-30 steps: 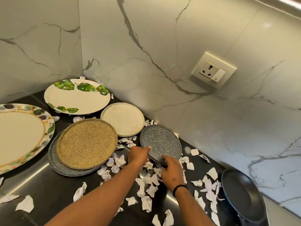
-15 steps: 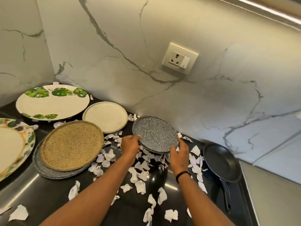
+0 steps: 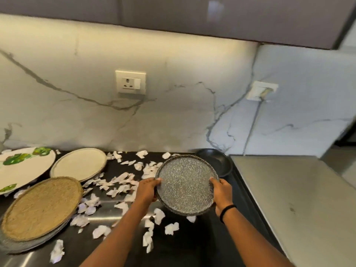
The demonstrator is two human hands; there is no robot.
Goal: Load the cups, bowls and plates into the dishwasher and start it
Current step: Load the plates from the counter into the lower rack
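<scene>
Now, in the head view, both hands hold the grey speckled plate [image 3: 185, 185] above the black counter [image 3: 192, 247]. The left hand [image 3: 147, 191] grips its left rim, with the thumb on top of the edge and the other fingers under it. The right hand [image 3: 221, 191] grips the right rim in the same way; a black band sits on that wrist. The plate is tilted a little toward the person and touches nothing else.

Half a second ago this plate was only just off the counter, near the cream plate [image 3: 79, 163]. A second ago it lay among the paper scraps [image 3: 119, 182] and the fingers were only reaching its near edge. Now it is lifted clear and carried to the right, in front of the black pan [image 3: 217, 160] and near the steel surface [image 3: 298, 199]. The view has also turned to the right and upward, so the far-left plate is out of the picture.

I judge that the pick-up step is finished and the carrying step has begun. The dishwasher does not show, so I cannot tell how far the plate must go.

On the counter remain the leaf-pattern plate [image 3: 23, 166], the cream plate, and the woven brown plate [image 3: 41, 207] that lies on a larger grey plate [image 3: 28, 245]. No cups or bowls show, so most of the loading is probably not yet done.
</scene>
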